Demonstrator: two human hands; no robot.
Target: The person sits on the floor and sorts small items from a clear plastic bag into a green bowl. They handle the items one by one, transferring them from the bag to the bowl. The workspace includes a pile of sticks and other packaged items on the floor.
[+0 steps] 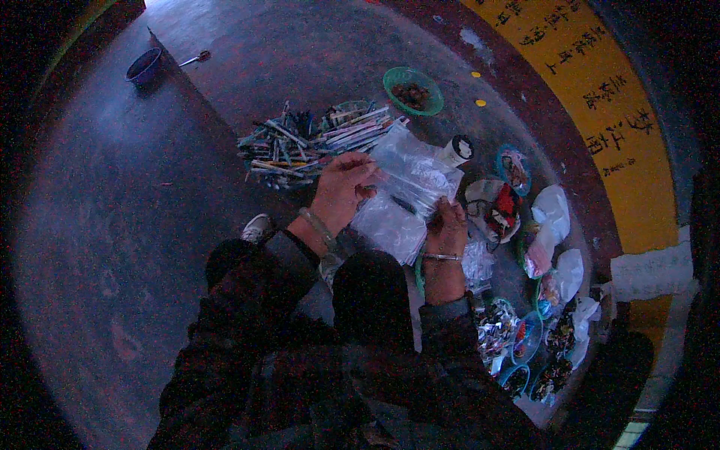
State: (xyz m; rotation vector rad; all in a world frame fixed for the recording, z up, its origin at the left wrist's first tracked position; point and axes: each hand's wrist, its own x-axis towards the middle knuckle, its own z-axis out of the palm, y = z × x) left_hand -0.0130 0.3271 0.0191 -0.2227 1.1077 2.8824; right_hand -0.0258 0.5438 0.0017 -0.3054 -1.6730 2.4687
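A clear plastic bag [420,174] stretches between my two hands, above a stack of flat plastic bags [386,226]. My left hand [346,184], wearing a bangle at the wrist, is closed, thumb and fingers pinching the bag's left edge. At its lower right edge, my right hand [448,223] has its fingers curled closed on the plastic. A small dark strip shows between the bag and the stack; I cannot make out what it is. Just beyond my left hand lies a heap of thin, pen-like sticks [289,146], some white, some dark.
A green basin [414,91] with brown contents sits far ahead. A white roll [456,151] stands beside the bag. To the right are a cloth bag [491,210], white plastic bags [551,214] and several baskets of small parts [496,330]. A dark bucket [144,67] stands far left.
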